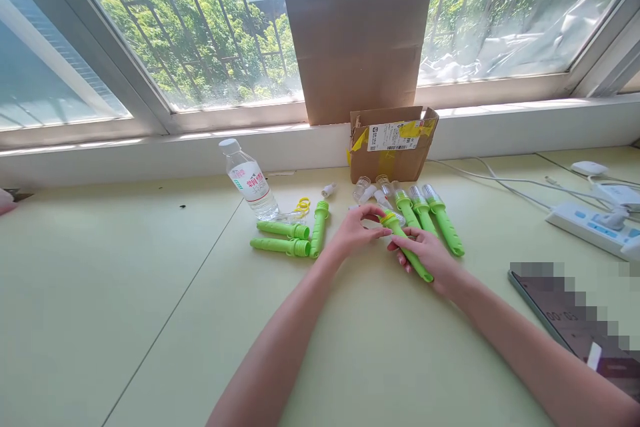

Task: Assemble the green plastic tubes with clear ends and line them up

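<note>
My right hand (423,253) is closed round a green plastic tube handle (413,259), tilted with its threaded end up and to the left. On that end sits a yellow ring (388,217), pinched by the fingers of my left hand (357,232). Just beyond my hands lie clear caps (362,187) and small white parts (368,195), partly hidden. Several green handles with clear tops (443,221) lie to the right. Left of my hands are green handles with bare threaded necks (283,247) and loose yellow rings (302,207).
A water bottle (251,183) stands at the left back, and a cardboard box (393,147) is by the wall. A small white part (329,190) lies between them. On the right are a power strip (595,227), cables and a phone (565,320).
</note>
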### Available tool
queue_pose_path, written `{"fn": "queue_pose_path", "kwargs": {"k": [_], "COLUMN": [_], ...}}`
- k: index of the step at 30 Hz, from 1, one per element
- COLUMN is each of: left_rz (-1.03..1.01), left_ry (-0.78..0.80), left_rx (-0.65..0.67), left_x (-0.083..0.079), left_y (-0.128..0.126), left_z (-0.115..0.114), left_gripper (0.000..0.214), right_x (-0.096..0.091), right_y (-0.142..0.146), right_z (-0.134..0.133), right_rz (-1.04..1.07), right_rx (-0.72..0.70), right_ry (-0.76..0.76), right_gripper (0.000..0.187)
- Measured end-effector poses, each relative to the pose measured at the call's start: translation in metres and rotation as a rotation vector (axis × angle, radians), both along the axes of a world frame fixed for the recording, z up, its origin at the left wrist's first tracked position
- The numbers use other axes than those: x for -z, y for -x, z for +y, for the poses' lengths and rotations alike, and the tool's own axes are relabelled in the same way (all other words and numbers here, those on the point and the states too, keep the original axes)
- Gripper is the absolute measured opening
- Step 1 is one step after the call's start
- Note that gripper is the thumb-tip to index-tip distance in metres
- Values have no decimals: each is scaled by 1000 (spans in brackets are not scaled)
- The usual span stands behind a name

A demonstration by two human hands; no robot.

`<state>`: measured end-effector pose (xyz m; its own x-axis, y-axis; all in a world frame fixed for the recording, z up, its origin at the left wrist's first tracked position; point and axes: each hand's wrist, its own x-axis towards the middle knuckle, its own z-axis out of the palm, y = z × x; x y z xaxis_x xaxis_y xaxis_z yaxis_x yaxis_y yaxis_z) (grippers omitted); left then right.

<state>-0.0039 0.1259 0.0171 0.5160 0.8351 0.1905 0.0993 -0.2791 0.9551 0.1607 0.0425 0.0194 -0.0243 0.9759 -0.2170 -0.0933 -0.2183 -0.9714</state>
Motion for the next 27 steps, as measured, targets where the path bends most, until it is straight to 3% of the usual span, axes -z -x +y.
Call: {"fn": "queue_pose_path", "kwargs": {"k": [11,23,27], "left_rz": [-43,-43,-27], "left_ry": [81,109,112], "left_rx": [-10,15,2], "left_x": [1,3,1], "left_y": [1,2,2], "left_z": [3,3,3], "left_gripper": [32,33,36], "right_x": [7,-2,2], "right_y": [-4,2,-1], "right_z": [8,2,3], "right_rz": [-12,-12,3], "right_rx": [-83,15,-36], "right_ry": [64,45,22], "right_gripper": [38,29,31]}}
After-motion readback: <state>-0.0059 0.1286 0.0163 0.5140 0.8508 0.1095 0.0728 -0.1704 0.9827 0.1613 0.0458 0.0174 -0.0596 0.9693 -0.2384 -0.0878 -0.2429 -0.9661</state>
